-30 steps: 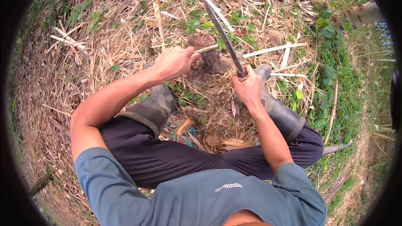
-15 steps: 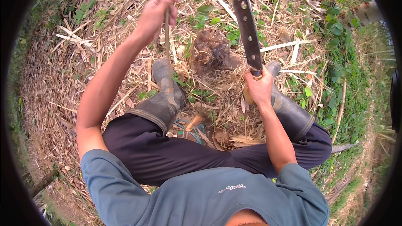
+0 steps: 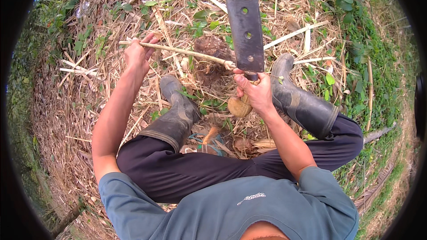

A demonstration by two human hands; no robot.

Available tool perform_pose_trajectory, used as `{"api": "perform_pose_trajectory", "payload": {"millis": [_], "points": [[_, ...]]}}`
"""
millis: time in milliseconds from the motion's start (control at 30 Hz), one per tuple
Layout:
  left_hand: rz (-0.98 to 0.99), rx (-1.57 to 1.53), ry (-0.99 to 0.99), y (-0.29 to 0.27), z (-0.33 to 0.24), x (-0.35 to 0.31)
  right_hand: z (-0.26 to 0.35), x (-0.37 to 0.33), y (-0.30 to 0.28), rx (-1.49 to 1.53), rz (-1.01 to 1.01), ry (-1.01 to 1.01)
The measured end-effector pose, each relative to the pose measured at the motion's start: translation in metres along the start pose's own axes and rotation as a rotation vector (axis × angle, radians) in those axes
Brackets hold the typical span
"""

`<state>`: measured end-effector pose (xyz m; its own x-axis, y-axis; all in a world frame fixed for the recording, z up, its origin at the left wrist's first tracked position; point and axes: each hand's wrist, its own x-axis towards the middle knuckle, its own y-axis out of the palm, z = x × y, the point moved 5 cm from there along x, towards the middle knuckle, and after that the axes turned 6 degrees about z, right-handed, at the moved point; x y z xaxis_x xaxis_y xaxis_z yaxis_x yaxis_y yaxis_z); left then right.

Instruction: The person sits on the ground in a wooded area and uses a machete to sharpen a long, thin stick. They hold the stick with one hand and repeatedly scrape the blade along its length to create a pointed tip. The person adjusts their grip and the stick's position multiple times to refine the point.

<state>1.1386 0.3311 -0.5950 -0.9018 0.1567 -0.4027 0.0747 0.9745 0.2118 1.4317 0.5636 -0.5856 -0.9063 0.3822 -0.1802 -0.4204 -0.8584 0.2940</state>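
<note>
My right hand [image 3: 257, 92] is wrapped round the wooden handle [image 3: 240, 106] of a machete. Its broad dark blade [image 3: 245, 26], pierced by several round holes, points away from me. To the left, a thin pale stick [image 3: 178, 50] lies across my left hand [image 3: 138, 54], gripped near one end between thumb and fingers, some fingertips extended. The stick's other end, frayed and whitish, comes close to the fingers of my right hand by the blade's base. Beneath the stick is a brown stump or clod [image 3: 212, 46] on the ground.
My black rubber boots [image 3: 173, 118] stand on either side of the stump. Dry leaves and split pale strips [image 3: 296, 34] litter the ground. Green plants [image 3: 356, 44] grow at the right. Between my legs lies blue-green netting or cord [image 3: 215, 144] beside an orange-brown piece [image 3: 211, 134].
The stick has swung from upright to nearly level, its frayed end now by my right hand. My left hand has come down and left; the machete has shifted left, its blade face turned toward view.
</note>
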Motion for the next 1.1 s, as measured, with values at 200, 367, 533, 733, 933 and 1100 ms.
{"api": "perform_pose_trajectory", "payload": {"millis": [200,367,533,733,933,1100], "points": [[0.060,0.055,-0.097,0.008,0.021,-0.012,-0.003,0.021,-0.005,0.091,-0.051,-0.056],[0.130,0.021,-0.191,-0.008,0.042,-0.005,-0.007,0.033,-0.030,0.252,-0.161,0.007],[-0.284,0.829,0.037,-0.045,0.048,0.018,-0.017,0.036,-0.052,0.252,-0.244,0.002],[0.433,1.488,0.958,0.022,0.033,-0.041,-0.022,0.041,-0.057,0.213,-0.263,0.021],[0.802,1.493,0.829,0.047,0.043,-0.075,-0.002,0.054,-0.037,-0.044,-0.202,-0.042],[0.634,1.527,0.480,0.017,0.034,-0.081,0.034,0.043,-0.046,-0.864,-0.283,-0.132]]}}
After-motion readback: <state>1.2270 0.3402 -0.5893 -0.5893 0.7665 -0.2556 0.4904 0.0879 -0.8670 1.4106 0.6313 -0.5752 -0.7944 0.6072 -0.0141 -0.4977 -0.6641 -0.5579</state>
